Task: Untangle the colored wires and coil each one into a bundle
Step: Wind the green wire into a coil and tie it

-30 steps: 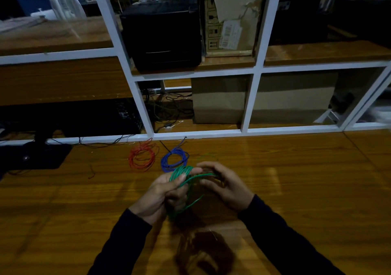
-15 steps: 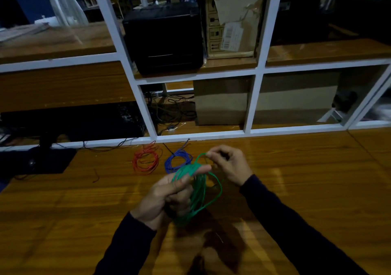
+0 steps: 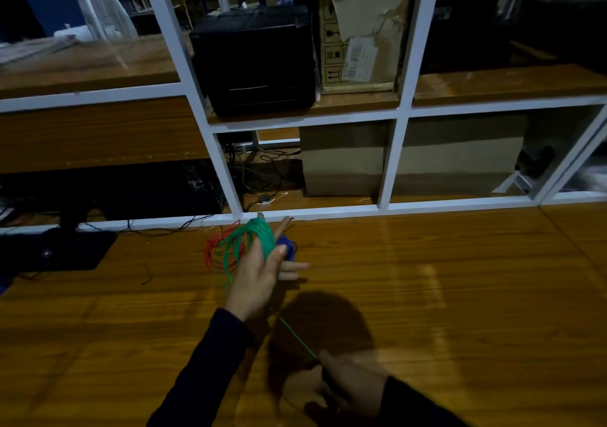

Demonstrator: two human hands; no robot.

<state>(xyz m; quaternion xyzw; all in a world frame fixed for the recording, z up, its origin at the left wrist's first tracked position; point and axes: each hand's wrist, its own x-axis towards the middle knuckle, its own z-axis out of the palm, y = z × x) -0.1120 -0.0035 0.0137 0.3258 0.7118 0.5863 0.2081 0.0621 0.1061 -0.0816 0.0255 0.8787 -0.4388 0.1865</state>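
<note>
- Wires first, at the left of centre: the red wire (image 3: 212, 253) lies coiled on the tabletop (image 3: 427, 295) near the white frame (image 3: 391, 163), partly hidden behind the green loops; it looks like a finished bundle.
- The green wire (image 3: 249, 246) hangs in a loose hank of loops round the thumb side of the left hand (image 3: 259, 278), raised above the tabletop at mid-frame. The thumb presses the loops against the palm, while the other fingers are spread and point away.
- Just right of that hand, the blue wire (image 3: 289, 249) lies coiled on the tabletop, mostly covered by the fingers.
- One green strand runs from below the left hand down and to the right, taut, to the right hand (image 3: 348, 390) at the lower centre of the frame. This hand is blurred; it seems pinched on the strand's end, fingers drawn together.
- The step in hand appears to be pulling the free tail straight before laying it onto the hank.
- To do it well: keep the thumb firm so that no loop slips off, keep the tail under light tension, and lay each new turn beside the others, matching their size.
- The hanging loops overlap the red coil in this view; lifting clear would avoid snagging it.
</note>
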